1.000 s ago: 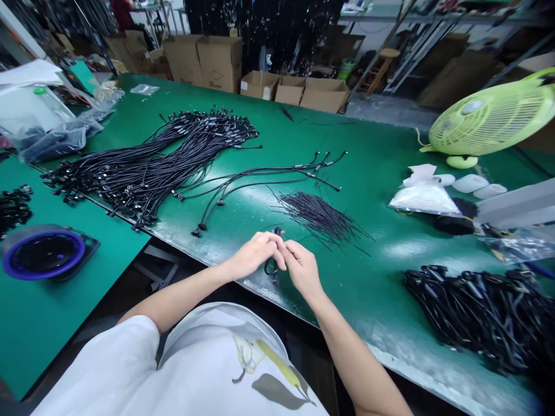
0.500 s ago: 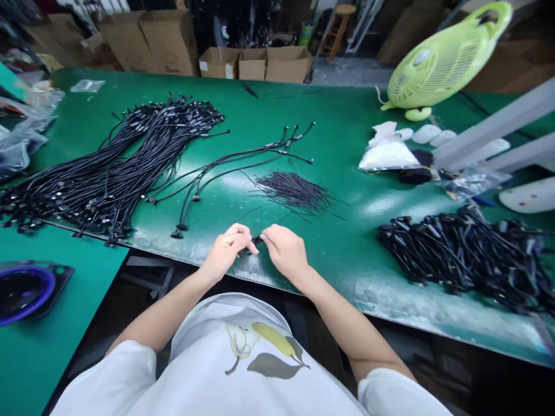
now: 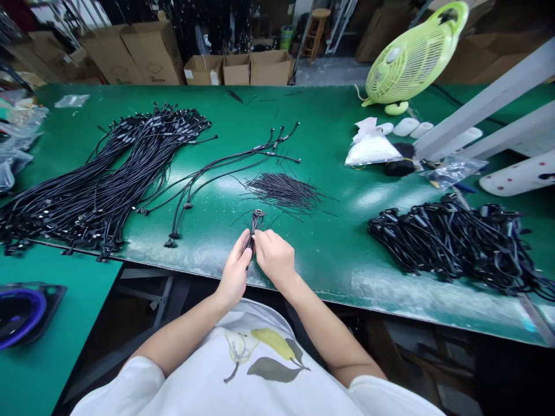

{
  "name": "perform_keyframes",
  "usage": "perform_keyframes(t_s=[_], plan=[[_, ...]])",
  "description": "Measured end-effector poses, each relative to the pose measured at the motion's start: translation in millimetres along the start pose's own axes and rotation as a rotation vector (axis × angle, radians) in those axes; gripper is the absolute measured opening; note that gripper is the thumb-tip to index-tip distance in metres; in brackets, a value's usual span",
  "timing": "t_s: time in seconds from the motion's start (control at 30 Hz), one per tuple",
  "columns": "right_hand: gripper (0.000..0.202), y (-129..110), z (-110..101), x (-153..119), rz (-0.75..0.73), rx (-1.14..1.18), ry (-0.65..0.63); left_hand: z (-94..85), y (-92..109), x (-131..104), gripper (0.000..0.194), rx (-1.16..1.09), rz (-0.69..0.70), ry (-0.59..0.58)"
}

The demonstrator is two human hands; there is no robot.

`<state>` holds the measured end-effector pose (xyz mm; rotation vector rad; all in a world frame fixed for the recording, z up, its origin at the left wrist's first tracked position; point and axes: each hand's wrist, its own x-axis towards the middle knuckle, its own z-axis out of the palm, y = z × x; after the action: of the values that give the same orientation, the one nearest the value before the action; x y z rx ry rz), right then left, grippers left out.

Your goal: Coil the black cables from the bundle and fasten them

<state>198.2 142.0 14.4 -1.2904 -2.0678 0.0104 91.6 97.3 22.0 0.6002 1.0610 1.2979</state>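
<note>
A folded black cable (image 3: 257, 218) with a connector at its upper end stands between my two hands near the table's front edge. My left hand (image 3: 236, 268) is closed around its lower part. The fingers of my right hand (image 3: 274, 257) pinch at the cable's middle from the right; whether a tie is in them is too small to tell. Just beyond the hands lies a pile of thin black ties (image 3: 286, 192). Several loose black cables (image 3: 217, 164) stretch out to the left of that pile.
A big heap of long black cables (image 3: 143, 156) covers the left of the green table (image 3: 329, 248). Bundled black cables (image 3: 451, 245) lie at the right. Behind them are a white bag (image 3: 372, 151), grey posts (image 3: 481, 107) and a green fan (image 3: 410, 63). Cardboard boxes (image 3: 271, 68) stand beyond.
My hands have turned the cable, so its connector end now points away from me and shows above the fingers. The camera view has shifted slightly.
</note>
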Motion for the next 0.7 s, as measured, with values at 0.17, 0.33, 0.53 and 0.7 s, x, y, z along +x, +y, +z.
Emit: perform_keyframes(t_s=[0.17,0.33,0.53,0.7], plan=[[0.024,-9,-2,-13,0.498,0.741,0.091,2.1,-9,-7,0.058,0.215,0.202,-0.08],[0.027,-5,-21,-16,0.358,0.549,0.023,-2.9,-18,-8,0.065,0.613,0.383,-0.222],[0.041,-18,-27,-23,0.24,-0.005,-0.279,-5.8,-29,-3,0.081,0.707,0.417,-0.325],[0.021,31,-35,-29,0.274,-0.17,-0.271,-10.2,-32,8,0.079,0.954,0.432,-0.535]])
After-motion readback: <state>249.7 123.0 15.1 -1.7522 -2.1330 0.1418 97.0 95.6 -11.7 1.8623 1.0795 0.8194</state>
